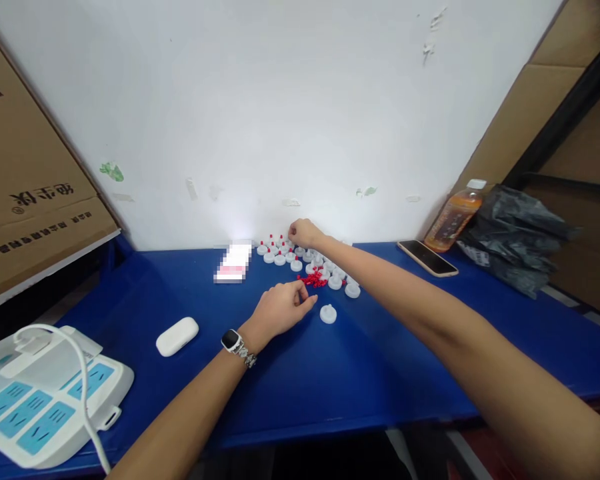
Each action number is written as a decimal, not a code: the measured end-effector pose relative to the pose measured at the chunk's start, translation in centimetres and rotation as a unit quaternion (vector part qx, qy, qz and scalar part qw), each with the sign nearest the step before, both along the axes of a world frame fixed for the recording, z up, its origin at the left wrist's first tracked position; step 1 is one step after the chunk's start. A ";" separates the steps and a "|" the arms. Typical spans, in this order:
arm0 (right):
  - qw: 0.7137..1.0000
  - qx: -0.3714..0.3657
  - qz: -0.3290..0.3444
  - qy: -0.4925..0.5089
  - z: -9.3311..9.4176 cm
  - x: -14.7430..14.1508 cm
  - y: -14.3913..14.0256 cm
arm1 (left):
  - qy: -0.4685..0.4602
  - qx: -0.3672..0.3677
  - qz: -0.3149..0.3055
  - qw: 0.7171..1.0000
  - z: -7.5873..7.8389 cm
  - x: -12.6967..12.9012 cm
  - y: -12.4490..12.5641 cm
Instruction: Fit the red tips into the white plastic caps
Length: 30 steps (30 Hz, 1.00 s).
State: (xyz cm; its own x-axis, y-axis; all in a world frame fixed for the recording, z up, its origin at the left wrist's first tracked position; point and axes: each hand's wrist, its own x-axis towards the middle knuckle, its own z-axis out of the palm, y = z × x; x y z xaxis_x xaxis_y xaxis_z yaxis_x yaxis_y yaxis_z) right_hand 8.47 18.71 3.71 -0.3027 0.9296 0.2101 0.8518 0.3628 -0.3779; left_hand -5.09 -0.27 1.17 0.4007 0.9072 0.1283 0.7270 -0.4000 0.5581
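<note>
On the blue table (390, 373), several small white round caps (336, 281) lie in a cluster, some with red tips fitted (275, 247). A little heap of loose red pieces (314, 279) sits among them. My left hand (283, 308), with a watch on the wrist, rests on the table just left of a lone white cap (328, 314), thumb and fingers pinched; what it pinches is too small to tell. My right hand (303, 233) reaches far to the back row by the wall, fingers closed at a red-tipped cap.
A white oval case (177, 336) lies at the left. A white power strip with cable (45, 400) sits at the front left, a cardboard box (25, 193) behind it. A phone (427, 257), an orange drink bottle (453, 220) and black bags (515, 240) are at the right.
</note>
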 end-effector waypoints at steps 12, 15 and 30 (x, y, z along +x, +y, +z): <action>0.999 0.011 0.026 -0.033 0.4 0.8 -0.1 | 0.042 -0.010 0.009 0.999 0.4 0.4 -0.1; 0.999 0.013 0.034 -0.031 0.3 0.8 -0.4 | 0.053 -0.014 0.009 0.998 0.5 0.3 -0.2; 0.999 -0.001 0.037 -0.037 0.4 3.0 -2.0 | 0.061 -0.010 0.006 0.998 0.5 0.4 -0.4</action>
State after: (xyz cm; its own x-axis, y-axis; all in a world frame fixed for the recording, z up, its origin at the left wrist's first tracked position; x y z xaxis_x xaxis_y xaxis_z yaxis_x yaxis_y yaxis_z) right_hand 11.46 16.66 4.08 -0.3848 0.9047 0.1830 0.8483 0.4248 -0.3162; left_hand -4.72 -0.67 1.68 0.4010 0.9140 0.0613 0.7944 -0.3803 0.4736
